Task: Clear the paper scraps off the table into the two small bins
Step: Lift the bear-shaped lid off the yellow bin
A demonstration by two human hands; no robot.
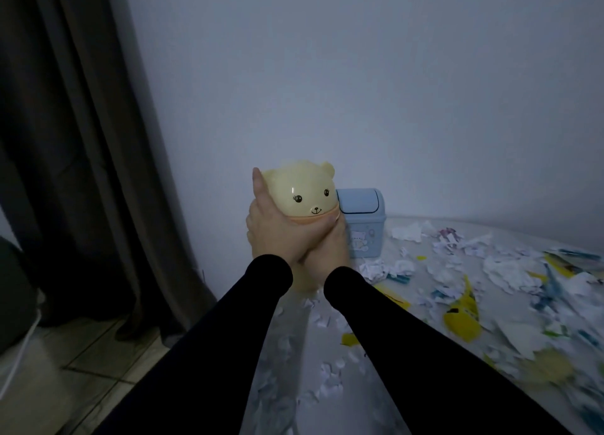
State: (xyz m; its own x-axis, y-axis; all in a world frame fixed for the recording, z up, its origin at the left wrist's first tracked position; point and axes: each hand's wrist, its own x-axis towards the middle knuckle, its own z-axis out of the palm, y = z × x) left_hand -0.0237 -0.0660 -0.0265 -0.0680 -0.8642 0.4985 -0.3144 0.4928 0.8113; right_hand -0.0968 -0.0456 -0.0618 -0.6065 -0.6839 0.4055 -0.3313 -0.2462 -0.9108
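A yellow bear-shaped bin point(300, 189) with a domed face lid stands at the table's far left corner. My left hand point(277, 228) wraps around its neck, thumb up along the lid's left side. My right hand point(330, 255) holds the bin's body lower on the right, partly under the left hand. A blue swing-lid bin point(362, 225) stands just behind and right of it, against the wall. White paper scraps point(510, 271) and torn coloured pieces lie scattered over the table point(307, 353).
A white wall runs behind the table. A dark curtain point(81, 140) hangs at the left over a tiled floor point(81, 369). The table's left edge drops off beside my left sleeve. Yellow printed shapes point(462, 317) show among the scraps.
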